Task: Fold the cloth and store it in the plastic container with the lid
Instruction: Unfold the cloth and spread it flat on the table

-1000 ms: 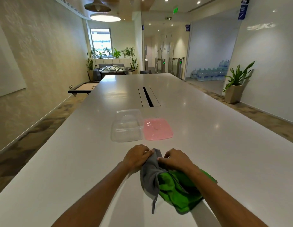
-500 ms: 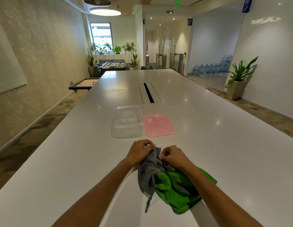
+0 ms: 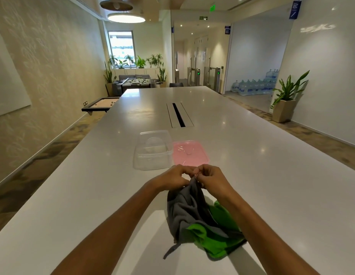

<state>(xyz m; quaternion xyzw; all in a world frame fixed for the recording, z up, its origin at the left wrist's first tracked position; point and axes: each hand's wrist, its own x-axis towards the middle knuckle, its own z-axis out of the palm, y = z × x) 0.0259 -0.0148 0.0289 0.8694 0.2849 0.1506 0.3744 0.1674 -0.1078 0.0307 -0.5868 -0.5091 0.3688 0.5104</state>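
On the long white surface [image 3: 252,175] the grey-and-green cloth [image 3: 194,213] hangs bunched and unfolded near the front edge; folding looks barely begun. The clear plastic container [image 3: 152,153] stands open just beyond, its pink lid [image 3: 189,152] flat beside it. Left hand [image 3: 171,178] and right hand [image 3: 211,180] both pinch the cloth's top edge.
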